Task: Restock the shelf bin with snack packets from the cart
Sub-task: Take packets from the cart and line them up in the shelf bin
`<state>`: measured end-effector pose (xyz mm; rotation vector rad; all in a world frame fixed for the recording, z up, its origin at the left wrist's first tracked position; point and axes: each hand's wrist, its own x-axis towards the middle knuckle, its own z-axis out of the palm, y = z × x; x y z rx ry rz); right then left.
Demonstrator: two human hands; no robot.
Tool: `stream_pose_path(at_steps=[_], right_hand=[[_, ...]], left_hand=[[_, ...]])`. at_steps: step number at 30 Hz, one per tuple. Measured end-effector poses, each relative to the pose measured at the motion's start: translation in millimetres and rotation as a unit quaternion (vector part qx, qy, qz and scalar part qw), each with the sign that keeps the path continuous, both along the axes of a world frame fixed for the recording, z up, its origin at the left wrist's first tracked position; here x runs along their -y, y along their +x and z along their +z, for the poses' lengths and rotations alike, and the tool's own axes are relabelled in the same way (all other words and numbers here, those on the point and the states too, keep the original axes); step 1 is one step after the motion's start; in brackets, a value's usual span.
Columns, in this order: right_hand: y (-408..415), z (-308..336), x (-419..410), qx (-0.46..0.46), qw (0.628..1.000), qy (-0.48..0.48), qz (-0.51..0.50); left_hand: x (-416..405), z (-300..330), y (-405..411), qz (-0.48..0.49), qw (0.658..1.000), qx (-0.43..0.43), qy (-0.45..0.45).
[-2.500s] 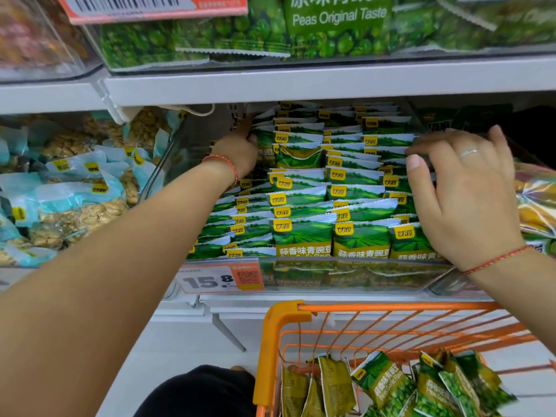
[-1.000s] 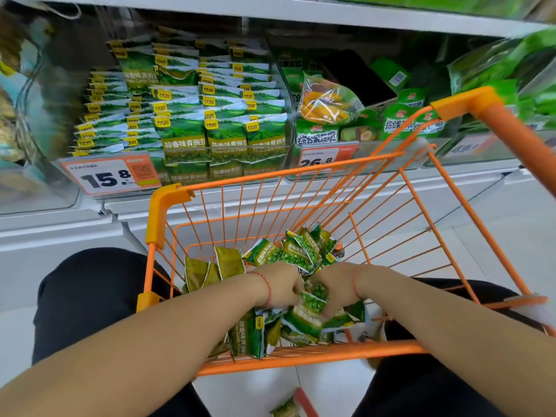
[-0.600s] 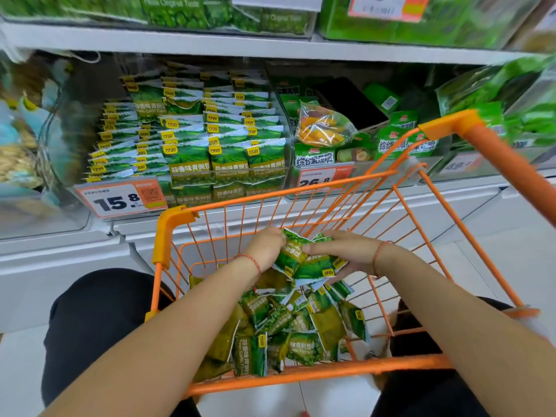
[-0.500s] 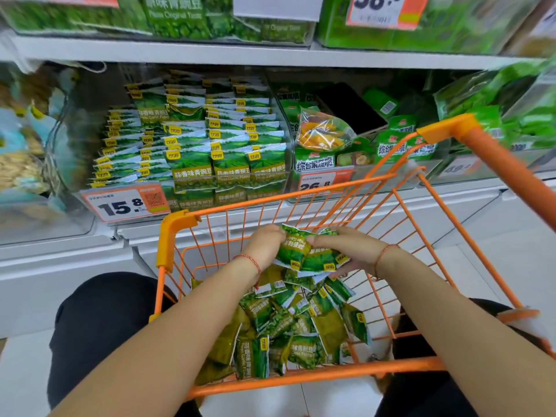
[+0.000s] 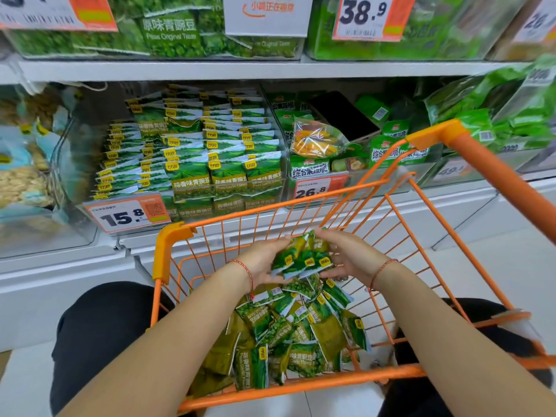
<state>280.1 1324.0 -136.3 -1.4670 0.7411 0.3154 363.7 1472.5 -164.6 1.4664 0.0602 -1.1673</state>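
Two hands meet over the cart point(image 5: 168, 251), and between them sits a small bunch of packets point(image 5: 304, 257), green with yellow tags. The left hand point(image 5: 264, 260) cups the bunch from its side, fingers curled over the top edge and thumb beneath; the right hand point(image 5: 346, 257) closes on it from the other side, fingers bent around the packets. Each wrist wears a thin red string. Nearest of all, dark trouser legs flank the cart on both sides.

Below the hands, a loose pile point(image 5: 288, 335) of the same packets lies on the wire floor of the cart, some face up, some turned over, a few olive-coloured ones on the left of the heap. The bunch is held just above this pile, apart from it.

Beyond the cart's far rim stands the shelf bin point(image 5: 228, 188), clear-walled and already packed with upright rows of matching packets. A price tag point(image 5: 126, 215) reading 15.8 hangs at its front left. To the right, a second bin point(image 5: 355, 173) holds other green bags and an orange-filled bag, with a tag reading 26.8. A dark phone point(image 5: 343, 115) lies on top of those bags. Higher up, the top shelf point(image 5: 168, 70) carries larger green bags.
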Motion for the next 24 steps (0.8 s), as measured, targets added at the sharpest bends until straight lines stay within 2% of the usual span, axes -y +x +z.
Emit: stream_pose_path(at_steps=[6,10,12,15,17,20,24], right_hand=[[-4.7,0.8,-12.0,0.004,1.000,0.011,0.028],[-3.3,-2.9,-13.0,0.005,1.000,-0.020,0.016],[-1.2,-6.3,-11.6,-0.003,0.999,-0.013,0.031],[0.6,-6.8,-10.3,0.013,1.000,-0.003,-0.014],[2.8,-9.6,-5.3,0.041,0.997,0.031,-0.060],[4.0,-10.6,1.0,0.066,0.994,0.062,-0.061],[0.0,0.1,8.1,0.037,0.999,-0.007,0.028]], left_hand=[[3.9,-6.3,-7.8,0.022,0.985,0.167,0.023],[6.6,0.9,-17.9,-0.008,0.981,0.193,0.015],[8.8,-0.1,-18.1,0.002,0.986,0.166,0.028],[7.4,4.5,-13.1,0.055,0.998,0.019,-0.022],[3.2,7.0,-8.7,0.028,0.998,-0.043,-0.047],[-3.2,7.5,-6.2,0.021,0.991,-0.094,-0.094],[-4.4,5.3,-4.1,0.037,0.992,-0.084,-0.089]])
